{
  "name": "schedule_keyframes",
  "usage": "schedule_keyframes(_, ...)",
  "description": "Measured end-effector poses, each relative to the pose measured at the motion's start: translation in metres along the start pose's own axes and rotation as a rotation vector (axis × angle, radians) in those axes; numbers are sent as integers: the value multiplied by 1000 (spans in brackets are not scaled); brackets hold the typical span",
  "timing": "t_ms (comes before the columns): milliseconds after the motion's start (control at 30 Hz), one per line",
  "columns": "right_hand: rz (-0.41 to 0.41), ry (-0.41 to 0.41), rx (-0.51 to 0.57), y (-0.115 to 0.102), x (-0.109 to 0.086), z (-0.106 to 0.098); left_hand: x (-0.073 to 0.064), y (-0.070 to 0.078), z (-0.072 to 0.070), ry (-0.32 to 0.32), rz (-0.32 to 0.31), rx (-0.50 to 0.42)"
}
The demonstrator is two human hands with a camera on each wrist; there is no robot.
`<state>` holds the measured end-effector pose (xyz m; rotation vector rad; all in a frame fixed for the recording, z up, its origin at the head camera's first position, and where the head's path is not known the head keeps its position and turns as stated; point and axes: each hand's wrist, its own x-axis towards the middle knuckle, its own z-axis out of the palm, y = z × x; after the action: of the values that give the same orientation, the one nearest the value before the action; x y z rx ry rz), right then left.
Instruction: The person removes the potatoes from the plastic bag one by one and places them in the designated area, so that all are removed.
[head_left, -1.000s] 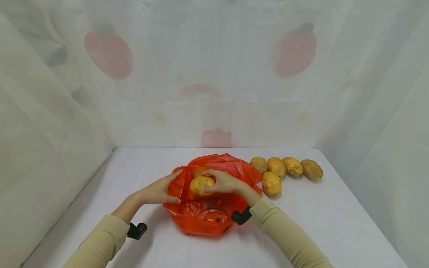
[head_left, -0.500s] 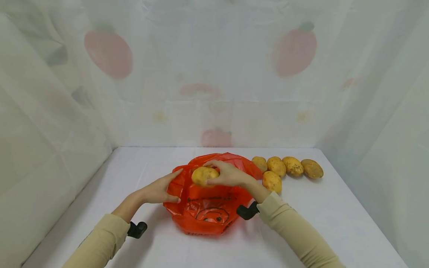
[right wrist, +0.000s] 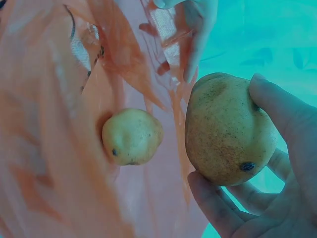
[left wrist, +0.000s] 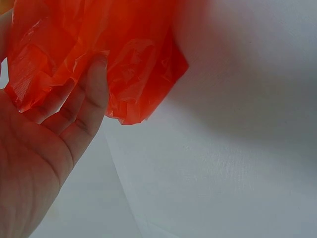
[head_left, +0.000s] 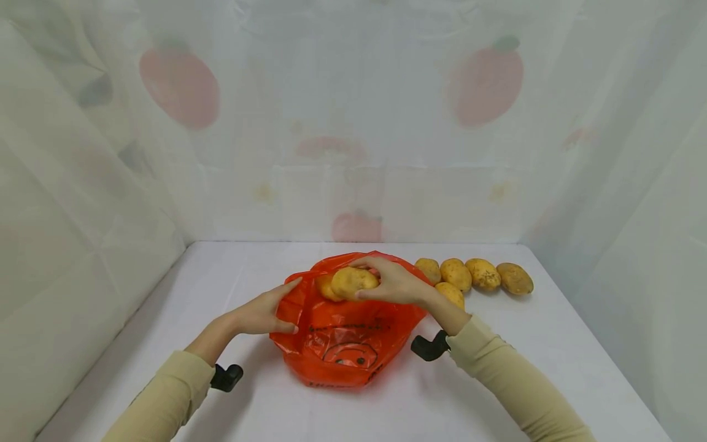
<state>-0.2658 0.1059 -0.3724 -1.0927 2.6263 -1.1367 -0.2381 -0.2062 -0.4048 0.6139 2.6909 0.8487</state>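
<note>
My right hand holds a yellow potato between thumb and fingers, over the mouth of a red plastic bag. The right wrist view shows this held potato up close, with a dark spot on its skin. Another potato lies inside the bag, partly covered by the held one in the head view. At the bag's left rim, my left hand holds the plastic, thumb and index finger spread apart. Other left fingers bend against the plastic in the left wrist view.
Several potatoes lie on the white table to the right of the bag, one partly behind my right forearm. Printed fabric curtains enclose the table at the back and sides.
My right hand has lifted the potato from lower in the bag, moving it up and right. The other potato in the bag shows behind it. My left hand has stayed at the rim.
</note>
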Motion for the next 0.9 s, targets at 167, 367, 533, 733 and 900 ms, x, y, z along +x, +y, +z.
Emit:
schedule_keyframes(167,-28,26,-3,0,-7,-7,0,0,1,-2,-7,-4)
schedule_keyframes(367,-6,47,-35,1,-17,-15,1,0,1,3,-21,-1)
schedule_keyframes(533,-17,69,-27,3,-24,-22,1,0,1,3,-25,-6)
schedule_keyframes(733,-16,125,-71,9,-37,-29,1,-1,2,6,-25,-4)
schedule_keyframes(900,-20,157,-40,14,-48,-37,0,0,2,8,-17,2)
